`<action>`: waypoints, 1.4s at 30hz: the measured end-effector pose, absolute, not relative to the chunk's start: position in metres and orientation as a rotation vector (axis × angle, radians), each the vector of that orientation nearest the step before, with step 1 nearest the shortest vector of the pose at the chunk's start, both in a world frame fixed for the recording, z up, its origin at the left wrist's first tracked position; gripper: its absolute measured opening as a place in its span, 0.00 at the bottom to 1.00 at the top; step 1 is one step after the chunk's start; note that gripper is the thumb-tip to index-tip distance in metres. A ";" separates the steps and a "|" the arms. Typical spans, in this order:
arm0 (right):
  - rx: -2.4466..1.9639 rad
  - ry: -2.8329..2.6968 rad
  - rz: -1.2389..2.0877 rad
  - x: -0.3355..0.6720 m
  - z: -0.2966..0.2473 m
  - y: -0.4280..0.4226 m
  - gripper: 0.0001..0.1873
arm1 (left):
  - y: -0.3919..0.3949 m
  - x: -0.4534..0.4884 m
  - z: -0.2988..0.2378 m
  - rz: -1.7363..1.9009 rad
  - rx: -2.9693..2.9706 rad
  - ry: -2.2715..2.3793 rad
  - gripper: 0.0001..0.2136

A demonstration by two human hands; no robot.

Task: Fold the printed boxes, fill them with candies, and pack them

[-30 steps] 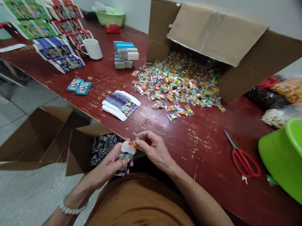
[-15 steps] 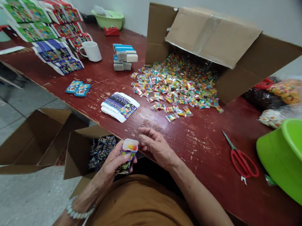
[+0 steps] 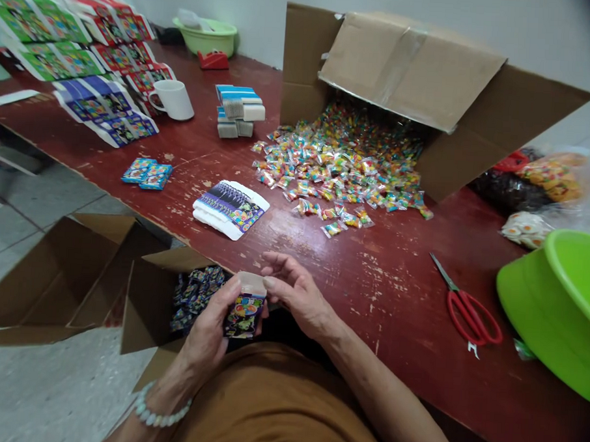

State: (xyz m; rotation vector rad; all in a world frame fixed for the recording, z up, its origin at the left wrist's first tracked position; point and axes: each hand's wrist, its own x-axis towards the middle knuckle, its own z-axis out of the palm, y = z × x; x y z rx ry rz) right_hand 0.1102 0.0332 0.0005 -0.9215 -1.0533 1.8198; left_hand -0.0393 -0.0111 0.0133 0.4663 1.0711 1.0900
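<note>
My left hand [image 3: 216,315] is wrapped round a small purple printed candy box [image 3: 244,315], held upright near my body. The box's pale top flap [image 3: 252,283] stands up, and no candy shows above its front edge. Close against the box's upper right corner is my right hand [image 3: 296,293], its thumb at the flap and its fingers apart and curled. I cannot tell how firmly the thumb touches. Just beyond my hands lies a stack of flat purple box blanks [image 3: 231,208]. Small wrapped candies [image 3: 336,164] spill from a cardboard carton [image 3: 414,70] lying on its side.
Red-handled scissors [image 3: 467,307] and a green tub [image 3: 551,291] are at right. Blue boxes [image 3: 148,173], a white mug [image 3: 176,100] and carton stacks [image 3: 44,34] stand left on the red table [image 3: 370,283]. Below the edge, an open carton [image 3: 144,305] holds many dark purple boxes.
The box's top has tilted and the colourful candies seen in its opening no longer show. My right thumb has come in to the flap. The whole view shifted slightly.
</note>
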 end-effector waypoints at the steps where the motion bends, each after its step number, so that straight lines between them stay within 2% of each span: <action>1: -0.919 -1.039 1.836 0.112 0.000 0.034 0.26 | -0.011 -0.038 0.013 1.086 0.435 1.079 0.21; 8: -0.858 -0.969 2.163 0.111 -0.011 0.043 0.21 | -0.012 -0.034 0.007 1.067 0.510 1.060 0.22; 12: -0.811 -1.186 1.868 0.113 -0.008 0.040 0.14 | -0.012 -0.039 0.011 1.091 0.503 1.063 0.21; 15: -0.749 -1.486 1.632 0.120 -0.001 0.036 0.11 | -0.013 -0.040 0.013 1.005 0.392 0.995 0.26; 22: -0.981 -1.331 1.768 0.113 -0.004 0.036 0.13 | -0.011 -0.034 0.007 1.020 0.431 0.976 0.37; 26: -0.934 -1.227 1.912 0.106 -0.004 0.042 0.16 | -0.011 -0.036 0.002 1.019 0.446 1.017 0.41; 29: -0.858 -1.328 1.831 0.107 -0.001 0.041 0.14 | -0.009 -0.038 0.003 1.022 0.396 1.049 0.38; 33: -0.725 -1.715 1.490 0.111 0.000 0.031 0.05 | -0.004 -0.037 0.006 1.083 0.260 1.100 0.23; 36: -0.783 -1.925 1.266 0.111 -0.005 0.029 0.09 | 0.001 -0.038 0.005 1.096 0.195 1.091 0.17; 39: -0.836 -2.032 1.223 0.106 -0.009 0.049 0.10 | 0.001 -0.049 -0.004 1.110 0.253 1.127 0.16; 42: -1.046 -1.984 1.041 0.094 -0.011 0.096 0.12 | -0.003 -0.072 -0.017 1.153 0.387 1.275 0.22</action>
